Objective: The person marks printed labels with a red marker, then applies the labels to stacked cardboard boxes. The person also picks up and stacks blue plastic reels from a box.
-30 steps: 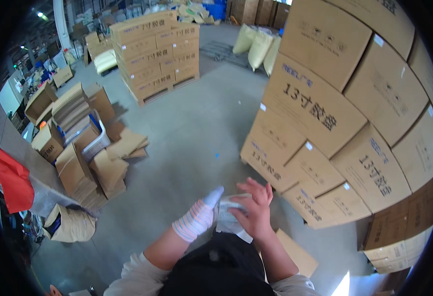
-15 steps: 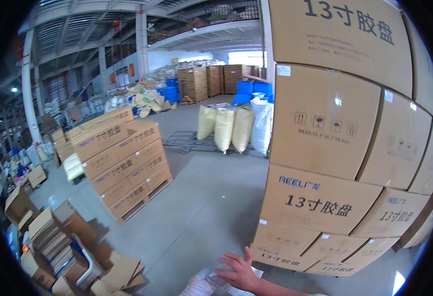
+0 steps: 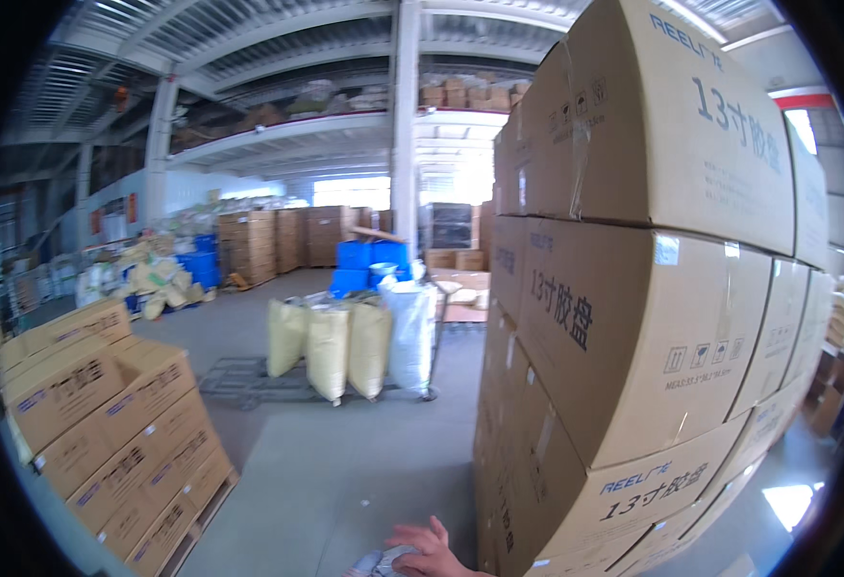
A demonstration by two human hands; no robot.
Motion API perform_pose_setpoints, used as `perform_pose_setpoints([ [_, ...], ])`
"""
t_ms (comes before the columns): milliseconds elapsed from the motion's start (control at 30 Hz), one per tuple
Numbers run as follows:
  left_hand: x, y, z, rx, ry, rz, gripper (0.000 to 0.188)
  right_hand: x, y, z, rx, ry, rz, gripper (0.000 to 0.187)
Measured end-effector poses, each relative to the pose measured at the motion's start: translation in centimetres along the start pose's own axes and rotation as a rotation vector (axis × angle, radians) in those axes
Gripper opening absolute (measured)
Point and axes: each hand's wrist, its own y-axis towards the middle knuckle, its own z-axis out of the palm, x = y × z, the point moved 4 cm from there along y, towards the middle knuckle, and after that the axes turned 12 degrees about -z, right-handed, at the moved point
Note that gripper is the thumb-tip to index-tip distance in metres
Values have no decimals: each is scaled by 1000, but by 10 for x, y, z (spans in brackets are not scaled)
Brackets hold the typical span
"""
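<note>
Warehouse: grey concrete floor (image 3: pixel 345 481) is stretching back under a steel roof, with a white column (image 3: pixel 405 125) rising in the middle.
Right side: tall stack of brown cartons (image 3: pixel 633 317) is towering close to the person, filling the frame to the right edge.
Left side: lower pallet of cartons (image 3: pixel 105 433) is sitting by the floor's left edge.
Middle: pale sacks (image 3: pixel 331 351) are standing on a pallet, blue crates (image 3: pixel 364 260) behind them.
Right hand (image 3: pixel 432 550): showing at the bottom edge, just beside the stack's lowest carton, fingers curling over a whitish crumpled thing (image 3: pixel 384 563), possibly cloth or plastic.
Left hand: not showing.
</note>
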Motion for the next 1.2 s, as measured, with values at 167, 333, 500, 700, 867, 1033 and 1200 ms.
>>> perform_pose_setpoints([
  [167, -100, 97, 11, 101, 55, -179, 44, -83, 62, -13, 46, -124, 162, 17],
  [333, -191, 192, 73, 83, 661, -99, 54, -165, 158, -86, -112, 235, 162, 11],
  [500, -215, 314, 36, 134, 82, -218, 57, -226, 277, -225, -471, -162, -18, 9],
  [700, -207, 393, 88, 375, -299, -657, 56, -179, 337, -354, -482, -621, 454, 10],
  [867, -191, 474, 112, 373, 217, -558, 55, -162, 362, -443, -319, -1087, 826, 7],
  [1033, -175, 517, 142, 516, 110, -801, 53, -132, 445, -526, -492, -772, 266, 7],
  [1200, -188, 588, 122, 529, 260, -944, 52, -156, 416, -502, -503, -828, 281, 9],
])
